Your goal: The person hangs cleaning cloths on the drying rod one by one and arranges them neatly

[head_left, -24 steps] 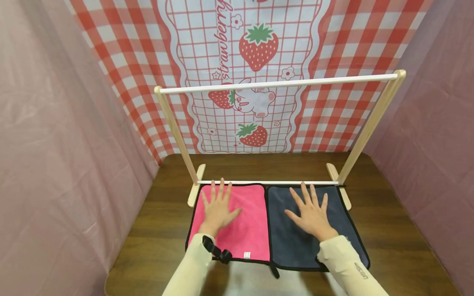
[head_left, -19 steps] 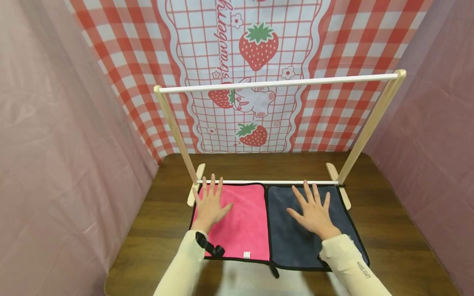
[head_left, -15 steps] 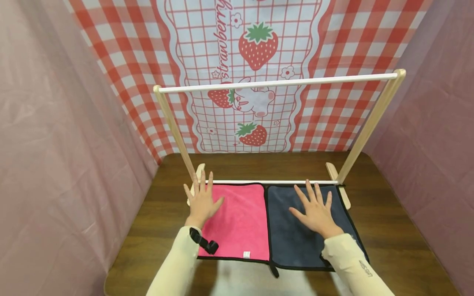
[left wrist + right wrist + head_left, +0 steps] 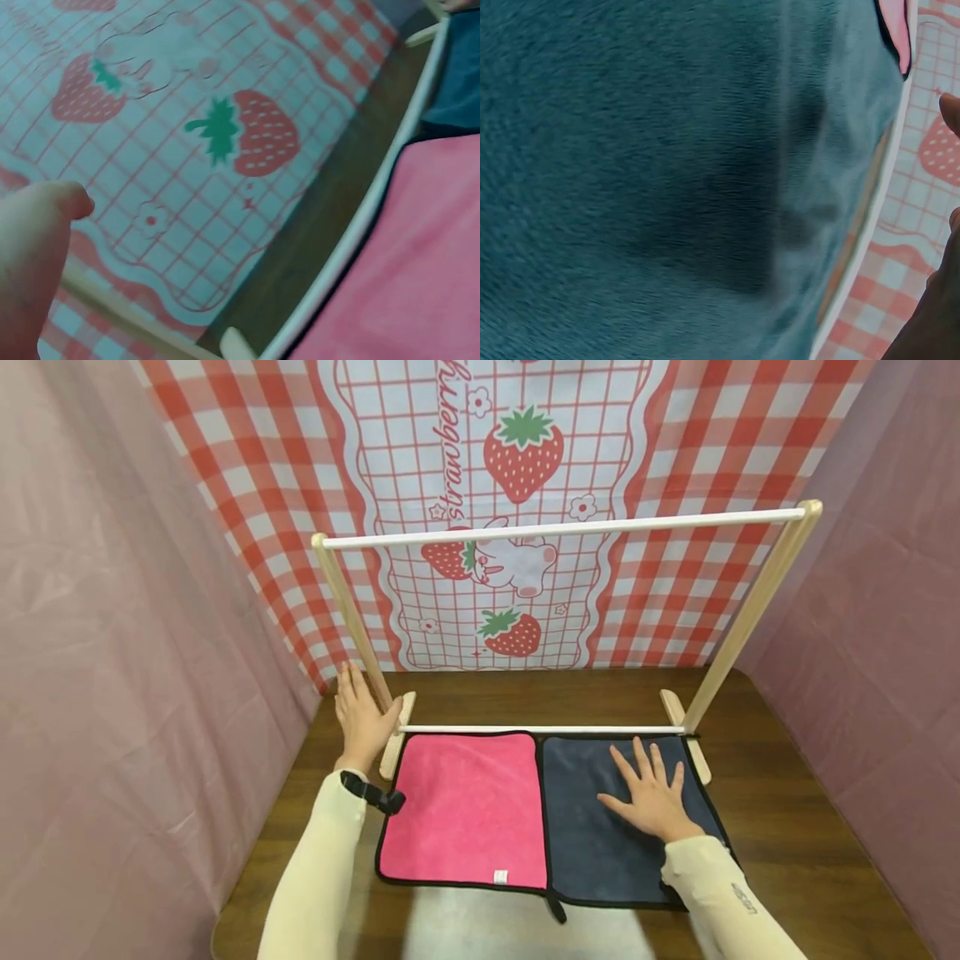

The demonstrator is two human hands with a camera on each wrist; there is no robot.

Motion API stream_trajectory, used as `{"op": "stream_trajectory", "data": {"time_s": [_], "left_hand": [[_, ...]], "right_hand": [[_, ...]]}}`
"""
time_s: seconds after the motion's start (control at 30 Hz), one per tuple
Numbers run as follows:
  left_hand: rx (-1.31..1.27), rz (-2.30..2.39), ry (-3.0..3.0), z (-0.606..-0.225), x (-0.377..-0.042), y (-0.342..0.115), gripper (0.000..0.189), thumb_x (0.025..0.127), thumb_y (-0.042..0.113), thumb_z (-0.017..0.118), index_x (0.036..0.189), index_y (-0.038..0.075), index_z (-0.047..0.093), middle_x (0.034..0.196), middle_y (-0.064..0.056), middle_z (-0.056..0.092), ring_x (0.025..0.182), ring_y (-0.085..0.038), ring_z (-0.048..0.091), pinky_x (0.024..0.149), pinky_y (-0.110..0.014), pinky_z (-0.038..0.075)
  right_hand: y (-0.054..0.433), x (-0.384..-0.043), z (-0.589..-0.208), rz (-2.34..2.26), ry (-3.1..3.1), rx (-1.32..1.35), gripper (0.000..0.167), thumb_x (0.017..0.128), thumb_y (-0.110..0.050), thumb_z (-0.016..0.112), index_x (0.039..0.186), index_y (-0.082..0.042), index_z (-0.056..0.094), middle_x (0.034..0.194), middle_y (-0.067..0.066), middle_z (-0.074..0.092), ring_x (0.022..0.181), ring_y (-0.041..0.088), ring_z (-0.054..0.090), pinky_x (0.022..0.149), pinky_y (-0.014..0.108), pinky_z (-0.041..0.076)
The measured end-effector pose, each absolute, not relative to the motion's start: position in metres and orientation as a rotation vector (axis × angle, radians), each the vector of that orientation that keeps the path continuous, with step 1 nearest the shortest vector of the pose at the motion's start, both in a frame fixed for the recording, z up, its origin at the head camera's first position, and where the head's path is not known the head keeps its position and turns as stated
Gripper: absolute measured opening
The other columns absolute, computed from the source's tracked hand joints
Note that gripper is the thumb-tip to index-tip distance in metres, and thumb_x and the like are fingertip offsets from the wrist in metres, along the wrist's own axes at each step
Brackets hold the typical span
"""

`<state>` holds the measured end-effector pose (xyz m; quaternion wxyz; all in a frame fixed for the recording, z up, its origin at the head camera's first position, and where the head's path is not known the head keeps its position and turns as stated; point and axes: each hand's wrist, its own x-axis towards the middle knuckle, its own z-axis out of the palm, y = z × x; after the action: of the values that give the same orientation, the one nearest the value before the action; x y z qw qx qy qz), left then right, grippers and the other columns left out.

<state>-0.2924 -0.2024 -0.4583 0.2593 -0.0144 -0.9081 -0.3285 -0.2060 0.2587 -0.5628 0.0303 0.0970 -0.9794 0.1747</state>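
Observation:
A pink cloth (image 4: 472,810) with black edging and a small white tag lies flat on the table. Beside it to the right is a dark blue cloth (image 4: 592,835), edged in black too. My left hand (image 4: 360,718) is at the left post of a wooden rack (image 4: 352,618), fingers straight and together, thumb out toward the post's foot. Whether it touches the post I cannot tell. Fingers spread, my right hand (image 4: 652,797) is over the dark blue cloth; contact is unclear. In the left wrist view the thumb (image 4: 34,255) shows with nothing against it.
The rack's white top bar (image 4: 562,528) spans above the far part of the table (image 4: 300,827). Its lower white bar (image 4: 600,729) runs along the cloths' far edges. Behind hangs a checked strawberry cloth (image 4: 525,460); pink curtains (image 4: 150,652) flank both sides.
My left hand has moved left and away from me, off the pink cloth to the rack's left post, its fingers drawing together. My right hand has shifted slightly right and nearer. The cloths stay put.

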Motion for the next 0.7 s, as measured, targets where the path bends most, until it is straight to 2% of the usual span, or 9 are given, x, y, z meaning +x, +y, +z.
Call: {"op": "stream_trajectory", "data": {"time_s": [0.17, 0.37, 0.47, 0.7], "left_hand": [[0.011, -1.110, -2.290, -0.438, -0.310, -0.216, 0.096, 0.085, 0.019, 0.073, 0.156, -0.005, 0.011, 0.159, -0.028, 0.014, 0.145, -0.042, 0.017, 0.117, -0.058, 0.014], [0.083, -1.443, -2.083, -0.417, -0.325, -0.224, 0.088, 0.088, 0.008, 0.069, 0.156, -0.004, 0.013, 0.156, -0.027, 0.021, 0.145, -0.035, 0.021, 0.119, -0.039, 0.019], [0.109, -1.584, -1.996, -0.411, -0.332, -0.226, 0.085, 0.089, 0.003, 0.067, 0.156, -0.002, 0.014, 0.155, -0.025, 0.026, 0.144, -0.034, 0.026, 0.118, -0.038, 0.023], [0.065, -1.791, -1.839, -0.398, -0.345, -0.223, 0.076, 0.090, -0.007, 0.062, 0.154, -0.003, 0.022, 0.146, -0.027, 0.038, 0.135, -0.038, 0.038, 0.114, -0.043, 0.032]], "right_hand": [[0.260, -0.207, -0.574, 0.557, -3.086, 0.279, 0.095, 0.085, -0.065, 0.063, 0.156, -0.012, 0.028, 0.160, 0.030, 0.008, 0.143, 0.055, 0.002, 0.105, 0.077, -0.008], [0.260, -0.209, -0.586, 0.617, -3.153, 0.254, 0.102, 0.082, -0.070, 0.063, 0.158, -0.013, 0.026, 0.161, 0.030, 0.005, 0.144, 0.055, -0.002, 0.102, 0.076, -0.016], [0.260, -0.211, -0.594, 0.625, -3.186, 0.251, 0.105, 0.080, -0.074, 0.061, 0.158, -0.015, 0.024, 0.161, 0.029, 0.004, 0.144, 0.055, -0.003, 0.101, 0.076, -0.018], [0.261, -0.215, -0.607, 0.671, -3.241, 0.270, 0.110, 0.078, -0.078, 0.060, 0.160, -0.018, 0.018, 0.161, 0.030, 0.000, 0.143, 0.056, -0.006, 0.100, 0.075, -0.022]]}}
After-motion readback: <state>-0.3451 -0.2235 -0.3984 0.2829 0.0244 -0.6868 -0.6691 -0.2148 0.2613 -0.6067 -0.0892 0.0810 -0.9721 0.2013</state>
